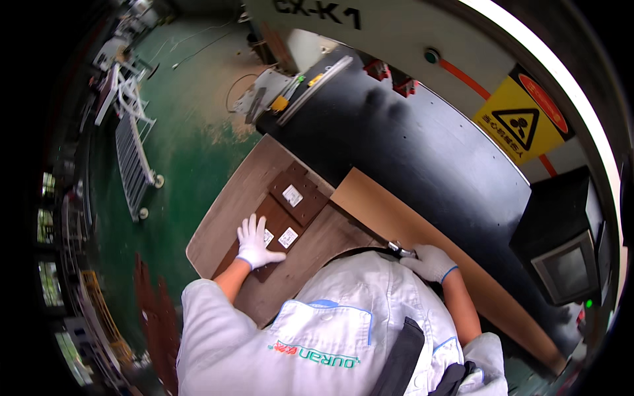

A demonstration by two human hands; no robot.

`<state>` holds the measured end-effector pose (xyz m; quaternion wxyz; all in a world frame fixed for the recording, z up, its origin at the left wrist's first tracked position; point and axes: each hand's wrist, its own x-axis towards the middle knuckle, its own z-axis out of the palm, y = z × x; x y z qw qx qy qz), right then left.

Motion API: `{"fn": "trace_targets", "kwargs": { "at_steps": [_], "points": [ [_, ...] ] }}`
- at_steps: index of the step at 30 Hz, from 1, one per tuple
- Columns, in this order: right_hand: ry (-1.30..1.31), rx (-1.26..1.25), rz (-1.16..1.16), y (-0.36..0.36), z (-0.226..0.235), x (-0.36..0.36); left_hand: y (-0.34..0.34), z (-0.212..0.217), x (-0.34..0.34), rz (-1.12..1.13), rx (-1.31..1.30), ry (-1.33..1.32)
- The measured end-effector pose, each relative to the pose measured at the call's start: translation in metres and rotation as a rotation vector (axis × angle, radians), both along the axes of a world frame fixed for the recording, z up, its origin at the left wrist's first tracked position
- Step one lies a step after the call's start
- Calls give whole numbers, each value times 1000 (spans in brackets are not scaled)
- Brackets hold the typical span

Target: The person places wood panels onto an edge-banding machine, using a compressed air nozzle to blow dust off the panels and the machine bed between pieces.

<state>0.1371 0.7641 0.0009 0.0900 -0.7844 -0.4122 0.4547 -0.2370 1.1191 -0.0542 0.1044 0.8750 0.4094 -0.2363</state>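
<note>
My left hand point(256, 244), in a white knit glove, lies with fingers spread on dark brown panels point(282, 216) that carry white labels. Another dark brown panel point(312, 204), drilled with small holes and bearing a label, overlaps their far end. Beneath them is a wide wood-grain board point(231, 191). At my waist, my gloved right hand point(430, 263) is closed round a small tool with a shiny metal end point(398, 249). Its grip is hidden by the glove, so I cannot tell its exact kind.
A long tan board point(422, 221) runs along the black machine table point(422, 145). A monitor point(569, 267) stands at the right. Metal strips point(317, 89) lie at the table's far left end. A wheeled rack point(134, 165) and brown boards point(157, 317) are on the left.
</note>
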Motion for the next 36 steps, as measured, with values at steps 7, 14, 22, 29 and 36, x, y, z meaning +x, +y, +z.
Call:
{"fn": "trace_targets", "kwargs": {
  "at_steps": [7, 14, 22, 29, 36],
  "points": [
    [-157, -64, -31, -45, 13, -6, -8, -20, 92, 566, 116, -255],
    [-128, 41, -159, -107, 3, -29, -11, -4, 88, 29, 233, -165],
    [-15, 66, -366, -155, -30, -73, 51, -1, -26, 386, 237, -189],
    [40, 34, -512, -152, -34, -101, -17, -11, 15, 330, 193, -312],
    [-8, 78, -413, -66, -23, -116, 17, -1, 66, 628, 104, -176]
  ]
}}
